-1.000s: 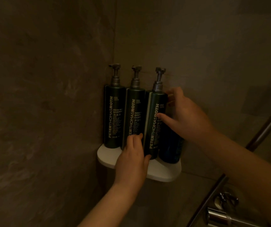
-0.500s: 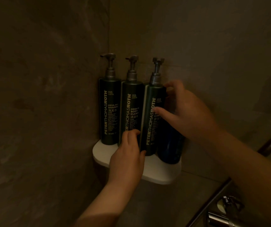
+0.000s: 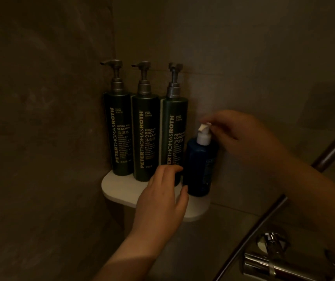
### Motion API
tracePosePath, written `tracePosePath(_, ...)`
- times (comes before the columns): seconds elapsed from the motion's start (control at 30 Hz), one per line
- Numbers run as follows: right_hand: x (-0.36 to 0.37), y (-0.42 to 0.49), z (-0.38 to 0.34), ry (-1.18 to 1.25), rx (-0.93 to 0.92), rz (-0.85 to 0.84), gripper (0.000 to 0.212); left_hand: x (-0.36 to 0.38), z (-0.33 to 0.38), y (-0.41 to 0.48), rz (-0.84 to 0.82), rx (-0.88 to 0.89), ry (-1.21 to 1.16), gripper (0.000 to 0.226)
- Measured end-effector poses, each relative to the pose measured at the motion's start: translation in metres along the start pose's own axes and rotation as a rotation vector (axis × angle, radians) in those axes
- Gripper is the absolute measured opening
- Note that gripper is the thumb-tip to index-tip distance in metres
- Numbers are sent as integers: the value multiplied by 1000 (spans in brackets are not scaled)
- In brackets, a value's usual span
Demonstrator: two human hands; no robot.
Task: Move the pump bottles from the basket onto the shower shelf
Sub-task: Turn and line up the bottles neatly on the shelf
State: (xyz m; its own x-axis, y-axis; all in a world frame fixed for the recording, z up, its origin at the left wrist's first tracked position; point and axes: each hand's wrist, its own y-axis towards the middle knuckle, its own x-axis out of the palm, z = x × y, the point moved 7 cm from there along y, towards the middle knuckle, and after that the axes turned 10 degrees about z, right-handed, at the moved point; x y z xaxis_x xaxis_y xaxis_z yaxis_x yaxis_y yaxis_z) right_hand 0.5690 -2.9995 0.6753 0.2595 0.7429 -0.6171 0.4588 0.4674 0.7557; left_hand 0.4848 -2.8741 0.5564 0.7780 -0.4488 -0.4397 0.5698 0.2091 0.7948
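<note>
Your right hand [image 3: 237,136] pinches the pump of the blue bottle [image 3: 200,169], upright on the shelf [image 3: 118,187] at frame centre beside three green bottles [image 3: 145,138]. Your left hand [image 3: 162,195] is loosely open at their base.

Single head-mounted wide-angle view. It faces forward and slightly downward, at close range, into the corner of two dark grey stone-look walls [image 3: 41,138]. The white rounded corner shelf [image 3: 120,189] sits near frame centre, the chrome tap fitting [image 3: 274,266] at lower right.
</note>
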Motion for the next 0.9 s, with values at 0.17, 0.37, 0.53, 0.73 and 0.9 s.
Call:
tracePosePath(0.17, -1, -2, -2, 24, -14, -29, 28, 4, 3, -4, -10, -31, -34, 42)
tracePosePath(0.37, -4, -4, -6, 101, -30, -20, 23, 5, 4, -11, -6, -96, -71, 48)
tracePosePath(0.53, 1, -10, -12, 103, -59, -62, 23, 8, 5, -16, -31, -130, -125, 57)
tracePosePath(0.73, 6, -13, -14, 242, -67, -136, 22, 11, 0, -16, -60, -206, -219, 66)
tracePosePath(0.9, 13, -13, -14, 361, -69, -199, 18, 13, 2, -15, -71, -258, -285, 67)
